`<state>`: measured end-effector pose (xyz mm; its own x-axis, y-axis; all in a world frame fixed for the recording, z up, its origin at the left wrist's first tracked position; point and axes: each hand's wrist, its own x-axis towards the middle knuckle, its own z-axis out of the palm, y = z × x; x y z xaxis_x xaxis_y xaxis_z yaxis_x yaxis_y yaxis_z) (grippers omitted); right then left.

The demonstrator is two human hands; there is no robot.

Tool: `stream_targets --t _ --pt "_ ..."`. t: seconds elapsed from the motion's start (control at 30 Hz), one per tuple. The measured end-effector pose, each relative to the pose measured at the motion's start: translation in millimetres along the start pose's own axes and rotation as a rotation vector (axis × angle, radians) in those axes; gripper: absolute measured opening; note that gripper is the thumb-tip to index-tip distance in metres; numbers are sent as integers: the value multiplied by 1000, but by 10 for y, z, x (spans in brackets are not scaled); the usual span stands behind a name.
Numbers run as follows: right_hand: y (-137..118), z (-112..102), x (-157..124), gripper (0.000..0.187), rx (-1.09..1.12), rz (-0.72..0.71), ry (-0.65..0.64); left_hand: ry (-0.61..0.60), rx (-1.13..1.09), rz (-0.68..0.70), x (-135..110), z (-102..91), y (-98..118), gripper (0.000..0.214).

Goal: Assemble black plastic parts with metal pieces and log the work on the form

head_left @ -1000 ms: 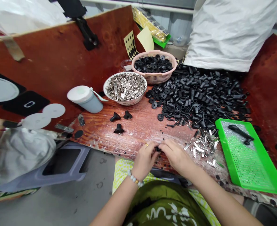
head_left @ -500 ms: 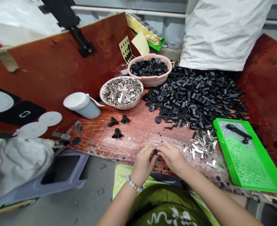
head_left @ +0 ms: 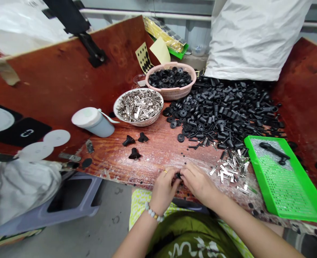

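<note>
Crowding the reddish plywood bench [head_left: 158, 152]: black plastic parts [head_left: 228, 107], metal clips [head_left: 138, 105].

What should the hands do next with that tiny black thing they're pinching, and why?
Probably move the small black part left and stand it by the three black cone-shaped pieces. Left hand and right hand both pinch it at the near edge of the table, and those three stand apart from the big loose pile, like finished ones.

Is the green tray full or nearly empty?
Nearly empty: the green tray holds just one long black part at its far end; its perforated floor is otherwise bare.
</note>
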<state>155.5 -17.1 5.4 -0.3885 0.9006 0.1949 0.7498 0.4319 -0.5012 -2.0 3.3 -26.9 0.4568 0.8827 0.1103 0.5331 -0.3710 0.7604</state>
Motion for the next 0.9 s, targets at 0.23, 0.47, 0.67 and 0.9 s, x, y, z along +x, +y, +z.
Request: stream_targets --t 0.23,0.47,0.67,0.9 --pt "-46 34 -55 14 45 65 98 4 4 -12 13 4 12 27" --pt "-47 41 -90 13 66 73 131 12 -28 -10 6 -5 6 27" --pt "-105 -69 -136 13 112 117 166 24 0 -6 -10 3 -9 24" --pt "-45 -30 -102 12 134 76 140 7 11 -20 -2 5 -13 26"
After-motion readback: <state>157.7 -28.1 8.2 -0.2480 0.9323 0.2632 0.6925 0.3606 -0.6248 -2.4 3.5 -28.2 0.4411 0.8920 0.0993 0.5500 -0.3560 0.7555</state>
